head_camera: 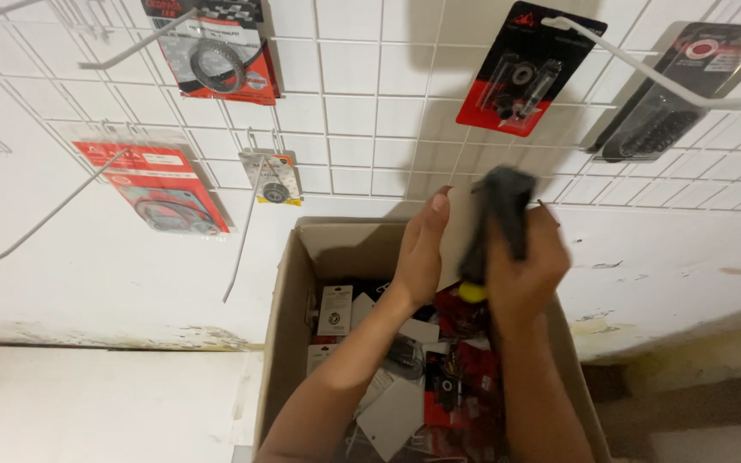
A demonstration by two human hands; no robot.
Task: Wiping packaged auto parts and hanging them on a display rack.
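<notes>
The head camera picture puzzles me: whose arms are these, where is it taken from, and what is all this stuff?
No machine here: a camera worn on a person's head looks down at that person's two bare hands. The left hand and right hand together hold up a carded packet with a dark, blurred item on it; its details are unclear. Below them sits an open cardboard box full of similar small red, white and black packets. Behind is a white wire grid on the wall, with long hooks and a few hanging packaged parts.
</notes>
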